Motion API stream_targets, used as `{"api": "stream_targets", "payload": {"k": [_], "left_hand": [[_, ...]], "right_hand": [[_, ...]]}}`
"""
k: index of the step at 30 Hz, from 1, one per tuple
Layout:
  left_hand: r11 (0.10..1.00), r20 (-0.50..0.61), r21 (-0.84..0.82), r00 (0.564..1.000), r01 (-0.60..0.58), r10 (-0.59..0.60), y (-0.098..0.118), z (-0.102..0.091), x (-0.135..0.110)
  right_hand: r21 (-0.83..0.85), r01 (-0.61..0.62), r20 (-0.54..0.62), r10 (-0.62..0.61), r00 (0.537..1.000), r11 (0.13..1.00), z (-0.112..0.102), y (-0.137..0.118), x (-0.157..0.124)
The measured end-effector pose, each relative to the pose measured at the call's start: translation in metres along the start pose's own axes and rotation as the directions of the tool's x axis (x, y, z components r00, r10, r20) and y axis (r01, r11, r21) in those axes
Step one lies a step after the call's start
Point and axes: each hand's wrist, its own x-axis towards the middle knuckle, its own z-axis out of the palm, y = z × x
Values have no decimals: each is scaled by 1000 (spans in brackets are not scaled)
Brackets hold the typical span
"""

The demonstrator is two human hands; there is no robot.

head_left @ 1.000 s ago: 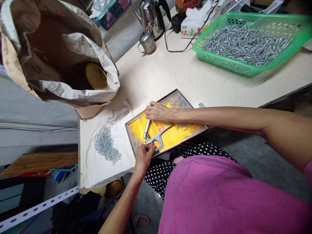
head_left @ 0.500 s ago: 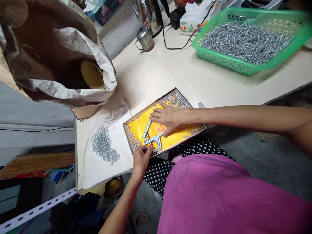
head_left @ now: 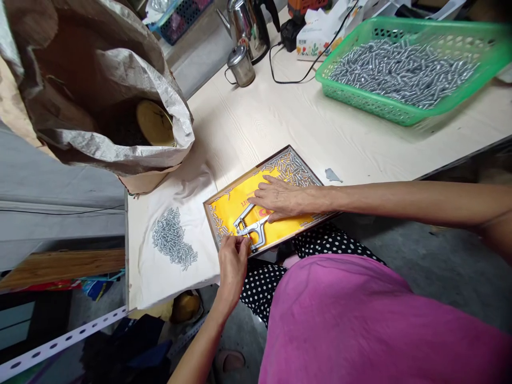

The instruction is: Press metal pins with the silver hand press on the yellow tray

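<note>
Silver hand pliers (head_left: 259,234) with a small spring lie on the yellow bottom of a shallow brown-rimmed tray (head_left: 276,246). My right hand (head_left: 282,198) reaches over the pliers' handles from the right, fingers on the upper one and thumb by the lower. At the tray's front left corner, my left hand (head_left: 234,258) pinches close to the pliers' jaws; whatever its fingertips hold is too small to make out. Small silver metal pins (head_left: 294,168) crowd the tray's far right corner, with more along its left side.
A pile of similar pins (head_left: 173,240) lies on white cloth to the left. Behind it stands a large paper sack (head_left: 156,178). A green basket (head_left: 372,101) of metal pins sits at back right. A steel cup (head_left: 241,69) and kettle (head_left: 256,32) stand at the back.
The pliers' upper handle has swung slightly toward the lower one, with my right hand moving along. A red bit seen at the jaws before no longer shows. My left hand stays beside the jaws.
</note>
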Motion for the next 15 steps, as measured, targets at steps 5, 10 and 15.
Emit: {"api": "stream_targets", "payload": {"k": [5,10,15], "left_hand": [[876,-15,302,917,-376,399,18,8,19],[778,208,357,856,-517,473,26,12,55],[760,243,400,859,-512,451,28,11,56]], "right_hand": [[-8,-27,14,27,1000,1000,-1,-9,1],[-43,-103,0,103,995,994,-4,-17,0],[-109,-159,56,166,985,981,-4,-24,-1]]}}
